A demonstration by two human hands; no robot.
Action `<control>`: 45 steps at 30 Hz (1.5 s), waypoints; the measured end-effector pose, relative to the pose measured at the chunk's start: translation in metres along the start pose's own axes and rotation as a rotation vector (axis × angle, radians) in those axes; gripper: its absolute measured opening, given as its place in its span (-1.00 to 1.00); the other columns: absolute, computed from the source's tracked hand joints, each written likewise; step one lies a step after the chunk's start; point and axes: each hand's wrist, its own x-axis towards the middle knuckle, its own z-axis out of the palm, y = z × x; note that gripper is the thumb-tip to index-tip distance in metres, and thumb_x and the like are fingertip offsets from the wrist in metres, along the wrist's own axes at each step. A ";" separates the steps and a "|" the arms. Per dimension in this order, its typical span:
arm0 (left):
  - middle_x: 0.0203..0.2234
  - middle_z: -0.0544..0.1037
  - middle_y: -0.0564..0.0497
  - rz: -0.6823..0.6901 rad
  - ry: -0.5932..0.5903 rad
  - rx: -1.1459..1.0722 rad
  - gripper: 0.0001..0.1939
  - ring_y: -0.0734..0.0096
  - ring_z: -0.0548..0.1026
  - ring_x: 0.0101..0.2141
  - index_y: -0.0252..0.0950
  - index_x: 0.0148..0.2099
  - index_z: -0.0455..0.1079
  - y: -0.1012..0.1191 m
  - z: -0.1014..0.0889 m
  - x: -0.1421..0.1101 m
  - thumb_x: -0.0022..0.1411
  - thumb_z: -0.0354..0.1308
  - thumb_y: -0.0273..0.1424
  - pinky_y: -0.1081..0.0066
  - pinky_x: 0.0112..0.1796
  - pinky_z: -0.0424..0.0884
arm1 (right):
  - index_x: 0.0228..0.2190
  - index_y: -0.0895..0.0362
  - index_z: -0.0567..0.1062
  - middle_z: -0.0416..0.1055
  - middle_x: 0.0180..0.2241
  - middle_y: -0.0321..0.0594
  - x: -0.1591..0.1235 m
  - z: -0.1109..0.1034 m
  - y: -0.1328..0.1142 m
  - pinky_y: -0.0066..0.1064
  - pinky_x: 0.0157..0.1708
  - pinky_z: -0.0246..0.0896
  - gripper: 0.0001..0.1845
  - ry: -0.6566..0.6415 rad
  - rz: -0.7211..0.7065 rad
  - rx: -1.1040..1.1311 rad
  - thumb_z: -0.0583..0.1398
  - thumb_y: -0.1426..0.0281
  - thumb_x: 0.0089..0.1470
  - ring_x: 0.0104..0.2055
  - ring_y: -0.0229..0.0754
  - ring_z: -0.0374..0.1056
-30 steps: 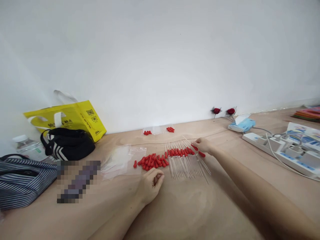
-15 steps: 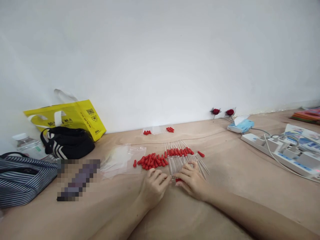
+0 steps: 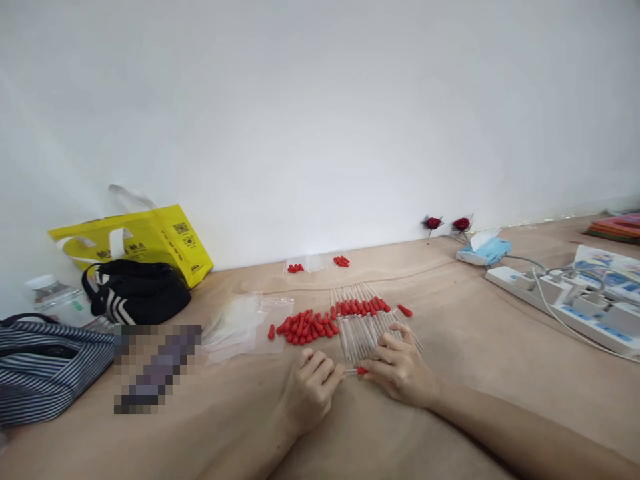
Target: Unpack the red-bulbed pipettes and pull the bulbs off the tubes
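My left hand [image 3: 311,392] is closed, pinching a thin clear glass dropper tube [image 3: 351,371] that points to the right. Opposite it, my right hand [image 3: 404,371] grips a red rubber dropper bulb [image 3: 361,371], which sits at the tube's end. Just beyond my right hand lies a row of bare glass tubes [image 3: 356,337]. Behind that row are droppers with red bulbs [image 3: 357,307] fitted, their tubes pointing to the wall. Loose red bulbs [image 3: 303,328] make a pile beyond my left hand, and a single red bulb [image 3: 405,310] lies to the right.
Clear plastic bags [image 3: 245,327] lie left of the pile. Small bags of red bulbs [image 3: 341,261] rest by the wall. At left stand a yellow bag [image 3: 150,237], a black pouch [image 3: 145,293] and a striped bag [image 3: 50,367]. A power strip [image 3: 555,307] and tissues [image 3: 484,251] are at right.
My right hand has shifted slightly right and toward me. More of the red bulb and the tube between my hands shows now. The view has tilted up a little.
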 end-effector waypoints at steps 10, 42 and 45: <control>-0.55 0.42 0.03 -0.395 0.055 -0.274 -0.80 0.46 0.36 -0.47 -0.26 -0.25 0.39 -0.020 -0.003 -0.011 0.21 -0.07 -0.42 0.45 -0.40 0.24 | -0.41 0.00 0.51 0.43 -0.40 -0.25 -0.020 -0.030 0.050 -0.24 -0.21 -0.11 -0.78 -0.065 0.534 -0.084 0.07 0.24 0.04 -0.30 -0.18 0.27; -0.65 0.35 0.10 -0.735 -0.400 -0.290 -0.91 0.38 0.41 -0.54 -0.26 -0.31 0.18 -0.009 0.019 0.062 0.17 -0.13 -0.41 0.46 -0.50 0.18 | -0.47 0.12 0.31 0.33 -0.47 -0.26 -0.021 -0.050 0.085 -0.36 -0.28 0.00 -0.49 -0.494 0.452 0.164 0.21 -0.05 -0.29 -0.37 -0.18 0.23; -0.74 0.17 0.20 -0.672 -0.255 -0.391 -0.92 0.47 0.30 -0.65 -0.24 -0.32 0.15 -0.015 0.013 0.028 0.17 -0.14 -0.38 0.51 -0.54 0.15 | -0.45 0.13 0.34 0.35 -0.48 -0.28 -0.014 -0.039 0.094 -0.44 -0.35 0.05 -0.60 -0.422 0.647 0.204 0.15 0.04 -0.14 -0.41 -0.24 0.25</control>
